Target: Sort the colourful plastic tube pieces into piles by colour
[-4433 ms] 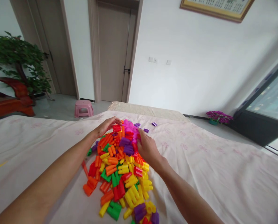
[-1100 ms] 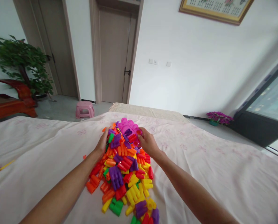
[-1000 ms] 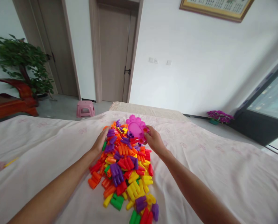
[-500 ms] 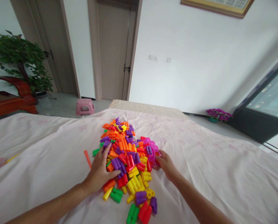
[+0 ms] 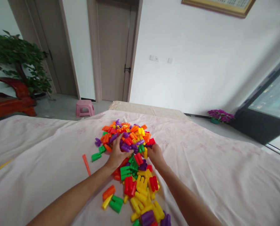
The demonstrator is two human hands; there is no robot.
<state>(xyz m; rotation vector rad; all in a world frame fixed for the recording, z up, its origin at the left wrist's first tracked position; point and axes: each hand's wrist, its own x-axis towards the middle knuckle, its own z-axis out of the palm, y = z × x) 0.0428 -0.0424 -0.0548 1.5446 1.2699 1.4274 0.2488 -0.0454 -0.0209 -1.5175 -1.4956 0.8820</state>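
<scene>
A heap of plastic bullet-shaped toy pieces (image 5: 141, 182) in purple, orange, red, yellow and green lies on the pale bedsheet. My left hand (image 5: 118, 153) reaches into the heap's left side, thumb and fingers apart, against several purple pieces (image 5: 125, 147). On the right side, my right hand (image 5: 155, 156) is closed at the heap's edge. Its fingertips are hidden among the pieces, so what it grips cannot be made out. A red piece (image 5: 151, 142) lies just beyond its knuckles. Green pieces (image 5: 125, 172) and a red piece (image 5: 138, 159) lie between my wrists.
An orange stick-like piece (image 5: 86, 164) lies apart on the patterned sheet (image 5: 55, 157). Beyond the sheet stand a pink stool (image 5: 85, 108), a wooden chair (image 5: 19, 97) and a leafy plant (image 5: 19, 59). Purple flowers (image 5: 221, 115) stand at the right by the wall.
Both hands have moved forward, the left one also to the right. Pieces in the middle have shifted away from me, uncovering green ones. The pink scalloped item by my right hand is now almost wholly hidden.
</scene>
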